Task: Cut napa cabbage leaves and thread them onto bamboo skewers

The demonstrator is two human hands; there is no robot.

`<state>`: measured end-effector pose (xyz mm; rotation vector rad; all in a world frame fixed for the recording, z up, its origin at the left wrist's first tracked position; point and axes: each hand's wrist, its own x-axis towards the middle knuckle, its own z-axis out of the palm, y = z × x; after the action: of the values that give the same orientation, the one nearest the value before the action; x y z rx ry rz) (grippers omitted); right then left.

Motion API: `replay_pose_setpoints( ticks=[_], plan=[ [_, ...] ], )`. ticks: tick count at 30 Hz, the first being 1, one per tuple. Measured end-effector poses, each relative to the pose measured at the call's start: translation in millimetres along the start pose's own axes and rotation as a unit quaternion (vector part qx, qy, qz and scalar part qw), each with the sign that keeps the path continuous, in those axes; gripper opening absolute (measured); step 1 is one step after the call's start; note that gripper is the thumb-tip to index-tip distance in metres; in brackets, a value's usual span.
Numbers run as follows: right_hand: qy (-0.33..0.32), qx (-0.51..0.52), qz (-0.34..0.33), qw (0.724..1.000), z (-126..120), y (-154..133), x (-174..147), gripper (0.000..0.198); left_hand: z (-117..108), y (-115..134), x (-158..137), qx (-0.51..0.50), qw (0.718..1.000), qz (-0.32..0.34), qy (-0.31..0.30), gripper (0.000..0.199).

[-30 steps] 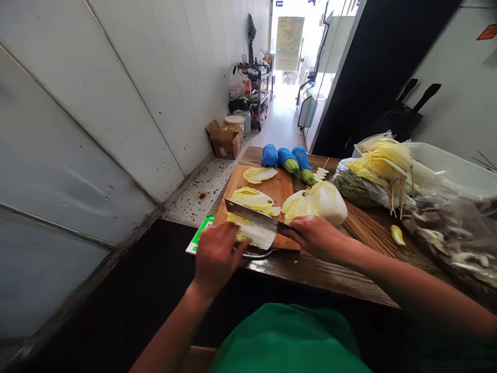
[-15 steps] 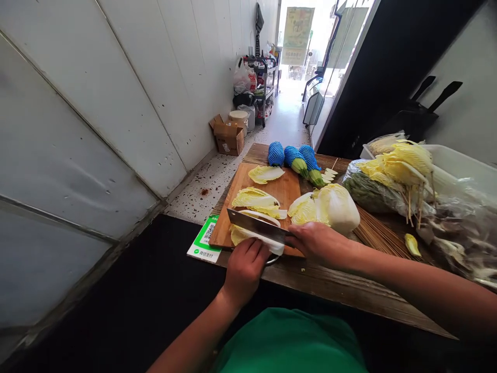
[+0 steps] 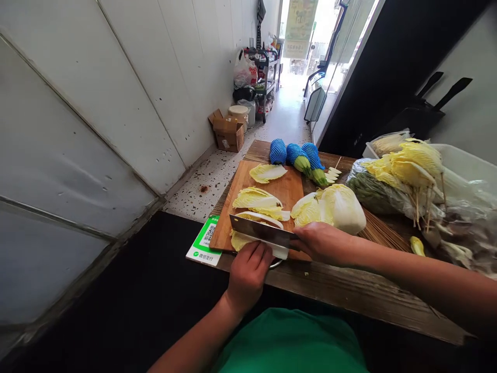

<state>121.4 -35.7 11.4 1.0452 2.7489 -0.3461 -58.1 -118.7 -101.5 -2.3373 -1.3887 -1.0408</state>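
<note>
Closely bunched, the left hand's (image 3: pixel 250 264) fingers are bending over the near edge of a cabbage leaf (image 3: pixel 239 241) and holding it, the thumb staying out of sight. Across the leaf, the right hand (image 3: pixel 316 241) is clenching the handle of a broad knife (image 3: pixel 261 229). The leaf is lying directly under and just beyond the left fingers, its long axis running crosswise to the person, yellow tip to the left and white base to the right; the blade is lining up with that length, on the far side of the fingers. The left hand is being the nearer one, touching the leaf, while the right is sitting off its white end (whether the edge is biting in, I cannot tell).

Just behind the blade, one pale strip (image 3: pixel 262 217) is showing, perhaps a separate piece. Farther back on the one wooden board (image 3: pixel 293 181), two more leafy pieces are lying: a middle one (image 3: pixel 260 202) and a back one (image 3: pixel 267 173). One cabbage head (image 3: pixel 347 207) is resting to the right, and three blue nets (image 3: pixel 298 153) are standing beyond, two showing green vegetables. One green-and-white card (image 3: pixel 205 243) is sticking out at the left; thin sticks (image 3: pixel 382 230), too many to count, are lying past the cabbage.
</note>
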Motion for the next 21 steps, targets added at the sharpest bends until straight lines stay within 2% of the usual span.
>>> replay_pose_setpoints(
  ticks=[6, 10, 13, 15, 17, 18, 20, 21],
  plan=[
    [0.026, 0.002, 0.002, 1.000, 4.9, -19.4, 28.9, 0.026, 0.6, -1.0, -2.0, -0.005, 1.000, 0.010, -0.004, 0.028],
    [0.064, 0.020, 0.017, 0.998, 2.7, -33.0, 46.3, 0.026, 1.4, -2.6, -5.2, -0.014, 0.998, 0.049, 0.020, 0.027],
    [0.122, 0.046, 0.032, 0.991, -4.8, -34.4, 43.1, 0.028, -0.7, -4.7, -10.2, -0.007, 0.997, 0.070, 0.033, 0.029],
    [0.167, 0.060, 0.048, 0.983, -11.5, -29.3, 29.5, 0.031, -4.6, -6.3, -11.8, -0.011, 0.997, 0.067, 0.044, 0.029],
    [0.212, 0.075, 0.065, 0.972, -16.6, -20.3, 7.5, 0.033, -10.4, -7.4, -8.5, -0.031, 0.997, 0.029, 0.059, 0.026],
    [0.233, 0.086, 0.071, 0.966, -17.5, -15.1, -5.3, 0.031, -13.8, -7.5, -4.0, -0.040, 0.997, -0.017, 0.070, 0.022],
    [0.285, 0.130, 0.081, 0.946, -15.0, -5.7, -31.6, 0.029, -21.1, -6.9, 11.1, -0.058, 0.982, -0.159, 0.087, 0.014],
    [0.295, 0.157, 0.088, 0.939, -11.5, -2.0, -43.7, 0.029, -24.8, -6.6, 21.6, -0.077, 0.965, -0.234, 0.095, 0.014]
  ],
)
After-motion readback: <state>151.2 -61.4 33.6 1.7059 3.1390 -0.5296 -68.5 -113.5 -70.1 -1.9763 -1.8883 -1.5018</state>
